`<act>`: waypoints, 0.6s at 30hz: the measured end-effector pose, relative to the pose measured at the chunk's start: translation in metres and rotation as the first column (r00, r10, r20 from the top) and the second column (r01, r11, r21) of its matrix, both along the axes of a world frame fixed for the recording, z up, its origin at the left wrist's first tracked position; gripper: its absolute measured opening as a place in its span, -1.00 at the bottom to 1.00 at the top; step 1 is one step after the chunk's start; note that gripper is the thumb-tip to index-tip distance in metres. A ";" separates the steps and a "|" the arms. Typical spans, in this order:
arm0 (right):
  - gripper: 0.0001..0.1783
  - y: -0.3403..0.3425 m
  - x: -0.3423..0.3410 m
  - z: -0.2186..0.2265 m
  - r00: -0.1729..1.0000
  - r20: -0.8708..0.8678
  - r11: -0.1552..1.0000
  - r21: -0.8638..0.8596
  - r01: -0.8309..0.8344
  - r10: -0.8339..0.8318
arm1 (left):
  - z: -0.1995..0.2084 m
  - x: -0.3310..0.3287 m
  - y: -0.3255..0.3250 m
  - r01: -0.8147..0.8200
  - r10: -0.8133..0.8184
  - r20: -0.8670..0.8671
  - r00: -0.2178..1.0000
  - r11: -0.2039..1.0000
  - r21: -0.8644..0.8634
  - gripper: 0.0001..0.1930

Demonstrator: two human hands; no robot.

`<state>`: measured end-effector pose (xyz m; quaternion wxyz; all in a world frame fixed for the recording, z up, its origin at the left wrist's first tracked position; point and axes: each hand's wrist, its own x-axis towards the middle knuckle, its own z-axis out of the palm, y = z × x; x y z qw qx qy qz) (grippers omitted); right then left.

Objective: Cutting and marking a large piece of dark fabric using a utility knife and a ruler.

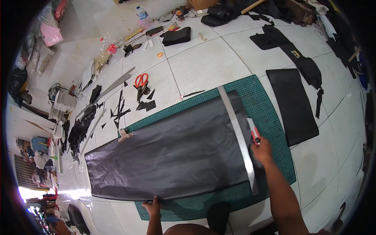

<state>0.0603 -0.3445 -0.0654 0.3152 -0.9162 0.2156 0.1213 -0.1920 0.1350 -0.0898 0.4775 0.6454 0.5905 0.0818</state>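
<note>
A large sheet of black leather-like material (172,149) lies across a green cutting mat (270,117) on the floor. Over its right part runs a metal ruler (237,137), crosswise from far to near. My right hand (262,150) is closed around a red utility knife (254,133) just right of the ruler, its blade pointing away from me. At the sheet's near edge, my left hand (153,206) pinches the material, thumb on top and fingers partly hidden underneath. A clip (125,135) grips the far edge of the sheet at the mat's left end.
Orange-handled scissors (141,82) and black scraps (148,105) lie beyond the mat. A folded black piece (293,105) rests to the right, near a black strap-like item (297,55). Farther off are a water bottle (143,16) and a black roll (176,36).
</note>
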 end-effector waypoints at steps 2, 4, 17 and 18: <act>-0.67 -0.031 0.009 -0.002 1.000 -0.001 0.999 -0.049 0.010 -0.010 | 0.013 0.008 -0.037 0.025 -0.024 0.029 0.999 0.999 -0.041 -0.32; -0.68 -0.060 0.018 -0.005 0.999 0.033 0.991 -0.135 0.013 -0.009 | 0.015 0.012 -0.065 0.112 -0.112 0.006 0.994 0.991 -0.070 -0.29; -0.65 -0.079 -0.023 0.000 0.929 0.370 0.990 -0.131 0.045 0.007 | 0.044 0.092 -0.105 0.645 -0.710 -0.094 0.698 0.566 0.513 -0.64; -0.65 -0.071 -0.040 0.002 0.934 0.358 0.996 -0.079 0.033 -0.002 | 0.051 0.112 -0.112 0.778 -0.828 -0.125 0.547 0.448 0.440 -0.68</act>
